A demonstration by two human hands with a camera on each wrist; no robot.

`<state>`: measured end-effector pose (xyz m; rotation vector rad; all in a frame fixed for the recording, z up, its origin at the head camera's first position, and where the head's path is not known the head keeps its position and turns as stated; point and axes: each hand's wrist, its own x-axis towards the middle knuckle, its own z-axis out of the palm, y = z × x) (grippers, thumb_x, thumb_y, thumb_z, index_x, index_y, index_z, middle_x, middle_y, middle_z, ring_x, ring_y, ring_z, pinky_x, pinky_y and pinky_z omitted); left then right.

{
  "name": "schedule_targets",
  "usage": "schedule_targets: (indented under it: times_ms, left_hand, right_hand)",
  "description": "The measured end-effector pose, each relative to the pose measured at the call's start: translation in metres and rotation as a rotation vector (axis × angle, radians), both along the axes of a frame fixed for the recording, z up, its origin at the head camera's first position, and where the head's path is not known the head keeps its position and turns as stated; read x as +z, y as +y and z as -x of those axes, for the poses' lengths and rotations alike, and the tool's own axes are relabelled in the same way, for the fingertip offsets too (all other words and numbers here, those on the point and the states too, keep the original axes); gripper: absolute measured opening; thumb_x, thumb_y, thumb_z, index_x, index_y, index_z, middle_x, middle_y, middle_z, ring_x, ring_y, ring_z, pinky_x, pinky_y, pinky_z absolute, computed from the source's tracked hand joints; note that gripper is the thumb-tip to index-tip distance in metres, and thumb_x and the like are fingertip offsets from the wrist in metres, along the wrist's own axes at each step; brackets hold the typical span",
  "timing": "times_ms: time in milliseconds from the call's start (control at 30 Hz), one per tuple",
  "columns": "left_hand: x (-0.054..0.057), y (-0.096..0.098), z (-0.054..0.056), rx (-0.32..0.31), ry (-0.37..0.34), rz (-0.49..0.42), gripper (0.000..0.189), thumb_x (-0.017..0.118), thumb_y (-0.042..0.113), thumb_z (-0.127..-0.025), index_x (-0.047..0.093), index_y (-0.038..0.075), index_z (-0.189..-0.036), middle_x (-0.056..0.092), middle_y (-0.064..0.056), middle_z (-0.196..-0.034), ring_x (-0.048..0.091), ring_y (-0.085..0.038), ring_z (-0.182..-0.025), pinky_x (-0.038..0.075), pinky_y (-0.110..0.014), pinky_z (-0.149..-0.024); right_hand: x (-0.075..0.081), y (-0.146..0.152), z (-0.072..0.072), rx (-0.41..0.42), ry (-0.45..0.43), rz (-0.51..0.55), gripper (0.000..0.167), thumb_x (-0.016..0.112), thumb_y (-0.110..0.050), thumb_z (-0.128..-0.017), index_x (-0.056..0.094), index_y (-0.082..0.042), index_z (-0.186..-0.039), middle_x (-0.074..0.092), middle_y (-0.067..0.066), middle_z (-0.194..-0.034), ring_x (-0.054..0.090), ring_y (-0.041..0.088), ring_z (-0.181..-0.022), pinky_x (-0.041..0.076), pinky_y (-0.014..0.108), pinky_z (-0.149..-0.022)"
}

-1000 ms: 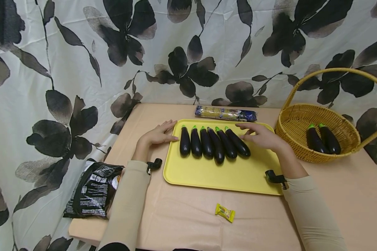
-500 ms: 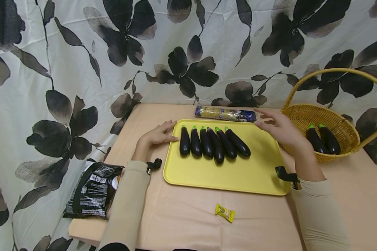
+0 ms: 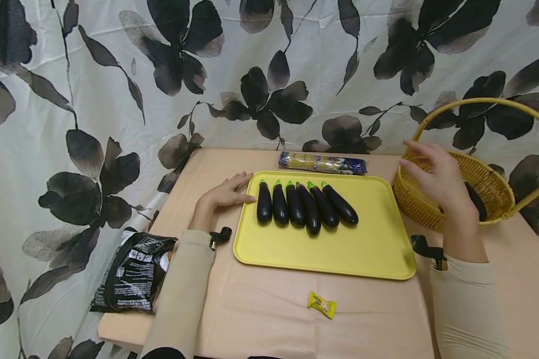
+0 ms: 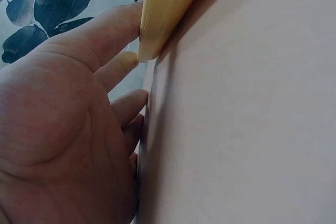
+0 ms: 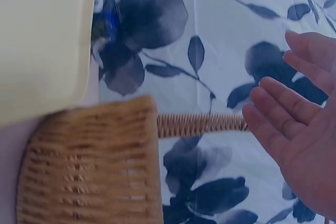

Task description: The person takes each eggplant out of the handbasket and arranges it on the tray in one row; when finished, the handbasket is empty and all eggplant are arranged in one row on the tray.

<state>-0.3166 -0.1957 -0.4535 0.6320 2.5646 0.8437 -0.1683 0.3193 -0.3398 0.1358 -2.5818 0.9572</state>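
Observation:
My left hand (image 3: 224, 195) rests at the left edge of the yellow tray (image 3: 323, 254), its thumb touching the rim and its fingers extended. The left wrist view shows the tray's edge (image 4: 165, 14) against the thumb and a finger. Several dark eggplants (image 3: 313, 212) lie side by side in a row on the tray, green stem ends away from me. Over the wicker basket (image 3: 417, 199) hovers my right hand (image 3: 440, 174), fingers loosely extended and holding nothing. It hides part of the basket's inside, where one eggplant (image 3: 476, 200) shows behind the wrist.
A long shiny packet (image 3: 323, 163) lies behind the tray. In front of the tray is a small yellow wrapped sweet (image 3: 322, 304). A black bag (image 3: 134, 271) sits at the table's left edge. The basket's tall handle (image 3: 480, 99) arches up, with a floral curtain (image 3: 260, 60) behind.
My right hand has moved right, from beside the rightmost eggplant on the tray to over the basket. The left hand and the eggplants on the tray stay put.

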Motion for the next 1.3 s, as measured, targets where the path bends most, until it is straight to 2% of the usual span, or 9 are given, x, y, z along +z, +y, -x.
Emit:
schedule_targets:
  times_ms: [67, 167, 233, 300, 600, 733, 1033, 1300]
  left_hand:
    - [0.0, 0.0, 0.0, 0.002, -0.001, -0.001, 0.096, 0.073, 0.056, -0.092, 0.022, 0.026, -0.168, 0.007, -0.005, -0.177, -0.003, -0.025, -0.164, -0.007, -0.051, -0.133]
    - [-0.001, 0.0, 0.0, 0.007, -0.003, -0.002, 0.096, 0.073, 0.057, -0.092, 0.022, 0.027, -0.168, 0.007, -0.005, -0.177, -0.003, -0.025, -0.164, -0.007, -0.051, -0.133]
    - [-0.001, 0.0, 0.0, 0.007, -0.002, -0.003, 0.097, 0.073, 0.057, -0.092, 0.022, 0.027, -0.168, 0.007, -0.004, -0.177, -0.003, -0.025, -0.164, -0.006, -0.051, -0.133]
    - [-0.002, -0.001, 0.0, 0.006, -0.001, -0.001, 0.097, 0.073, 0.058, -0.091, 0.022, 0.027, -0.168, 0.007, -0.004, -0.177, -0.003, -0.025, -0.164, -0.006, -0.05, -0.134]
    - [-0.002, -0.001, 0.0, 0.008, -0.003, -0.001, 0.097, 0.072, 0.058, -0.092, 0.021, 0.027, -0.168, 0.007, -0.004, -0.177, -0.003, -0.024, -0.164, -0.006, -0.05, -0.134]
    - [-0.002, -0.001, 0.0, 0.007, -0.005, -0.004, 0.097, 0.072, 0.057, -0.092, 0.021, 0.026, -0.168, 0.006, -0.004, -0.177, -0.003, -0.025, -0.164, -0.006, -0.051, -0.133]
    - [-0.001, -0.001, 0.001, -0.002, 0.004, -0.001, 0.097, 0.072, 0.057, -0.092, 0.022, 0.026, -0.168, 0.006, -0.006, -0.177, -0.003, -0.027, -0.164, -0.006, -0.052, -0.133]
    - [0.0, -0.001, 0.0, 0.005, 0.0, -0.003, 0.096, 0.073, 0.057, -0.092, 0.022, 0.026, -0.168, 0.007, -0.005, -0.177, -0.003, -0.026, -0.164, -0.006, -0.051, -0.133]
  right_hand:
    - [0.0, 0.006, -0.001, -0.011, 0.004, -0.01, 0.054, 0.063, -0.031, -0.105, 0.05, -0.021, -0.156, 0.054, 0.018, -0.147, 0.051, 0.037, -0.127, 0.043, 0.011, -0.109]
    - [-0.001, 0.016, -0.002, -0.044, -0.023, -0.017, 0.055, 0.061, -0.033, -0.106, 0.048, -0.021, -0.158, 0.051, 0.021, -0.151, 0.05, 0.041, -0.131, 0.046, 0.039, -0.119]
    - [-0.003, 0.022, -0.002, -0.067, -0.04, -0.018, 0.056, 0.059, -0.035, -0.106, 0.047, -0.021, -0.159, 0.049, 0.022, -0.152, 0.049, 0.045, -0.133, 0.045, 0.057, -0.117]
    - [-0.006, 0.027, -0.001, -0.083, -0.054, -0.015, 0.056, 0.059, -0.036, -0.107, 0.046, -0.022, -0.159, 0.047, 0.022, -0.153, 0.048, 0.047, -0.134, 0.042, 0.066, -0.114]
    - [-0.014, 0.049, 0.001, -0.132, -0.12, -0.037, 0.058, 0.056, -0.038, -0.107, 0.041, -0.023, -0.162, 0.038, 0.024, -0.162, 0.042, 0.052, -0.136, 0.04, 0.075, -0.109]
    - [-0.02, 0.059, 0.001, -0.153, -0.163, -0.07, 0.059, 0.052, -0.038, -0.108, 0.038, -0.019, -0.163, 0.035, 0.027, -0.163, 0.041, 0.056, -0.134, 0.04, 0.079, -0.103]
    - [-0.036, 0.083, 0.0, -0.132, -0.249, -0.145, 0.062, 0.05, -0.037, -0.109, 0.037, -0.004, -0.16, 0.038, 0.038, -0.155, 0.035, 0.061, -0.135, 0.031, 0.081, -0.106]
    - [-0.047, 0.099, -0.001, -0.13, -0.353, -0.19, 0.064, 0.049, -0.039, -0.11, 0.039, 0.001, -0.158, 0.041, 0.042, -0.148, 0.038, 0.063, -0.13, 0.033, 0.082, -0.103]
